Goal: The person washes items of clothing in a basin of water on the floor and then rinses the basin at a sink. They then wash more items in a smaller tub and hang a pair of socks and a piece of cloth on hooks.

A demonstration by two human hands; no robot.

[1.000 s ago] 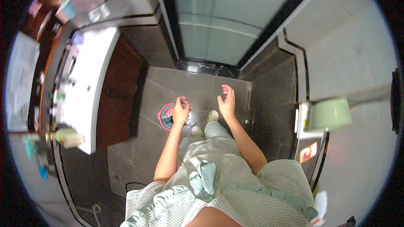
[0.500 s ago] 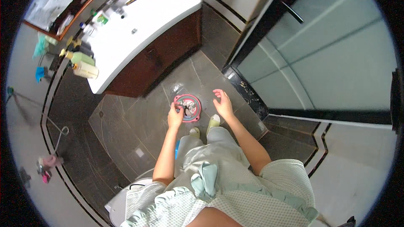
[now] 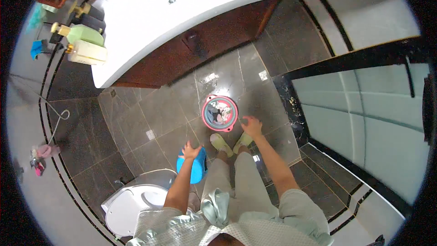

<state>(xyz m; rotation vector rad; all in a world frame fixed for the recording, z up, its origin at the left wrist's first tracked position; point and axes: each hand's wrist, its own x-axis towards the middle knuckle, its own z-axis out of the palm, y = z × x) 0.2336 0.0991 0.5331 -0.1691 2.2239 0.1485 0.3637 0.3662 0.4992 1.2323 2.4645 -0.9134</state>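
While the left hand [image 3: 189, 150] is hovering at a blue plastic object [image 3: 197, 169], its fingers are standing spread; whether they are touching it, I cannot tell. A white toilet [image 3: 129, 212] is sitting nearby. Pale slippers [image 3: 221, 144] are pointing forward, and the right hand [image 3: 253, 127] is hanging near them, fingers loosely parted. Just ahead, a round pink-rimmed basin [image 3: 205, 115] is resting on the tiled floor [image 3: 170, 102], holding crumpled cloths [image 3: 220, 112]. Farther off, a white counter [image 3: 200, 2] is curving above a red-brown cabinet [image 3: 218, 36], and pump bottles [image 3: 86, 51] are standing at its left end.
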